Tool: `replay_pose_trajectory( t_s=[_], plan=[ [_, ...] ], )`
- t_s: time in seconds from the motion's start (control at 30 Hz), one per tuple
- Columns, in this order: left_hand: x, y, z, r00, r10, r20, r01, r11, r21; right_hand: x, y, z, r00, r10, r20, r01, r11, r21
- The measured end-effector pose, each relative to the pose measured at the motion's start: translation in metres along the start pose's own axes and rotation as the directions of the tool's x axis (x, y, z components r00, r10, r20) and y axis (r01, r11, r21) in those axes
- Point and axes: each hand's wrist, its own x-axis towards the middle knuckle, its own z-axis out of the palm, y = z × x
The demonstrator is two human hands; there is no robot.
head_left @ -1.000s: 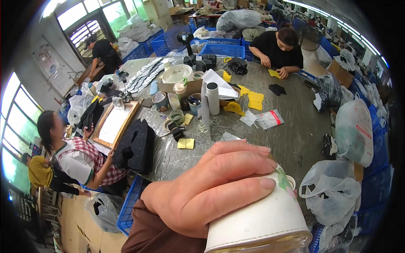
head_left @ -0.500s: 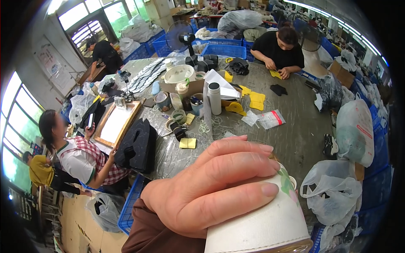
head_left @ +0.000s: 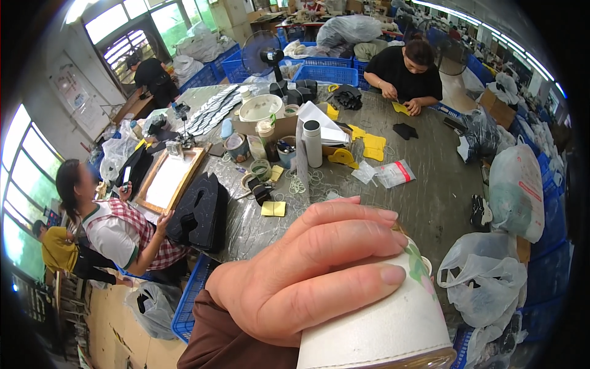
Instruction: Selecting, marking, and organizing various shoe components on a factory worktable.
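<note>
My left hand, in a brown sleeve, reaches in from the lower left. Its fingers curl over a white leather-like item close in front of me. That item is rounded, with a stitched lower edge, a glossy brownish rim and a green-and-pink flower print on its right side. Its kind cannot be made out, since the hand and the picture's edge hide much of it. My left thumb is hidden. My right hand is not in view. Beyond my fingers lies the plastic-covered table, with a yellow pad near my knuckles.
A steel flask, white bucket, tape rolls and yellow pieces stand or lie mid-table. A black stack sits at the left edge. Co-workers stand left and sit across. Plastic bags and a blue crate flank the table.
My left hand and the white item stay almost still. The co-worker at left has lowered the phone slightly. Across the table, the seated person's hand has shifted a little over the yellow piece.
</note>
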Motion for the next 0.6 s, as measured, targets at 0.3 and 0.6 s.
replay_pose_trajectory(
  t_s=[0.3, 0.6],
  plan=[
    [0.000, 0.000, -0.002, 1.000, -0.002, 0.012, 0.002, 1.000, 0.015, 0.000, 0.001, 0.002, 1.000, 0.003, -0.018, -0.003, 1.000, 0.011],
    [0.004, 0.001, -0.003, 0.999, -0.003, 0.041, 0.002, 1.000, 0.006, -0.001, 0.000, 0.001, 1.000, -0.009, -0.024, 0.009, 1.000, 0.009]
  ],
)
